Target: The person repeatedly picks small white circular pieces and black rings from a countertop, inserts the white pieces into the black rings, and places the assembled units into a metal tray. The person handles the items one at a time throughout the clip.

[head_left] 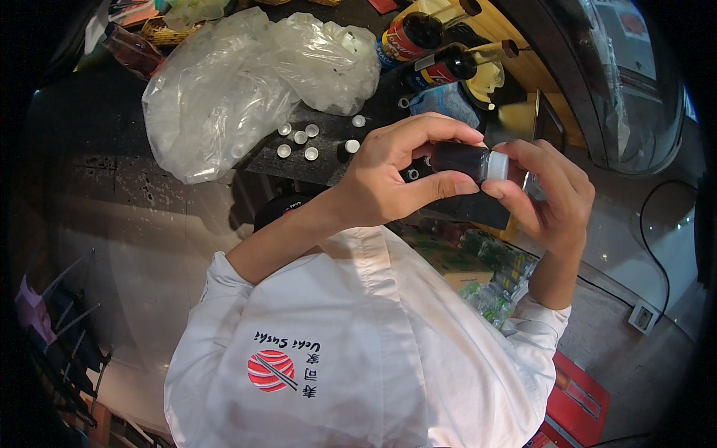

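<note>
A small clear bottle of dark liquid (455, 158) lies tilted on its side in the air above the counter's edge. Around its body are the thumb and fingers of my left hand (399, 168). At the bottle's neck sits a white screw cap (497, 166), pinched between the thumb and fingers of my right hand (549, 187). Several loose white caps (301, 137) are scattered on the dark counter left of my hands. Beside my left hand stands another small bottle with a white cap (352, 146). Uncapped bottle necks (413, 175) show partly behind my hands.
Big clear plastic bags (216, 89) with pale contents cover the counter's left part. Two large dark sauce bottles (444, 66) stand at the back right, near a blue cloth (447, 103). A curved glass case (627, 82) rises at the right. A red box (579, 396) is low at the right.
</note>
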Demonstrator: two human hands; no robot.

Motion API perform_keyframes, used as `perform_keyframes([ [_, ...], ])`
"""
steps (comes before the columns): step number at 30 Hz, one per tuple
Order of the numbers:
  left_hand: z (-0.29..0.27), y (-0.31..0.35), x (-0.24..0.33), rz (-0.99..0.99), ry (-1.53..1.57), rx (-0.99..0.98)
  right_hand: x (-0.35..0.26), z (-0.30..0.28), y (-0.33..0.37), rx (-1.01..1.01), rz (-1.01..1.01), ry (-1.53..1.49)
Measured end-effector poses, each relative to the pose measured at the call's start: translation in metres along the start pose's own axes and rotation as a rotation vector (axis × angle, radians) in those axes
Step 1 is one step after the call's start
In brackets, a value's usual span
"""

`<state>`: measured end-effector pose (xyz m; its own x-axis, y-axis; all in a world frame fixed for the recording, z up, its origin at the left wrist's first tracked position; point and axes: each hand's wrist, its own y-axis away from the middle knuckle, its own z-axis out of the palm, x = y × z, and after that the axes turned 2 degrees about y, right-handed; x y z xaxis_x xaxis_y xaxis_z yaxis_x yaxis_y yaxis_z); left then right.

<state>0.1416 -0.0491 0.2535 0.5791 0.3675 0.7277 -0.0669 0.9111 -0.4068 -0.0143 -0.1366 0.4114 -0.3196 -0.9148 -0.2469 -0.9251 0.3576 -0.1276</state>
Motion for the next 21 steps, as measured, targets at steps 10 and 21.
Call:
perform_keyframes([
  [10, -0.001, -0.001, 0.001, -0.214, 0.258, 0.099, 0.002, 0.004, -0.003, -0.005, -0.055, -0.024],
  [21, -0.017, -0.001, -0.006, -0.263, 0.190, -0.070, 0.007, 0.008, -0.001, 0.023, -0.068, -0.032],
])
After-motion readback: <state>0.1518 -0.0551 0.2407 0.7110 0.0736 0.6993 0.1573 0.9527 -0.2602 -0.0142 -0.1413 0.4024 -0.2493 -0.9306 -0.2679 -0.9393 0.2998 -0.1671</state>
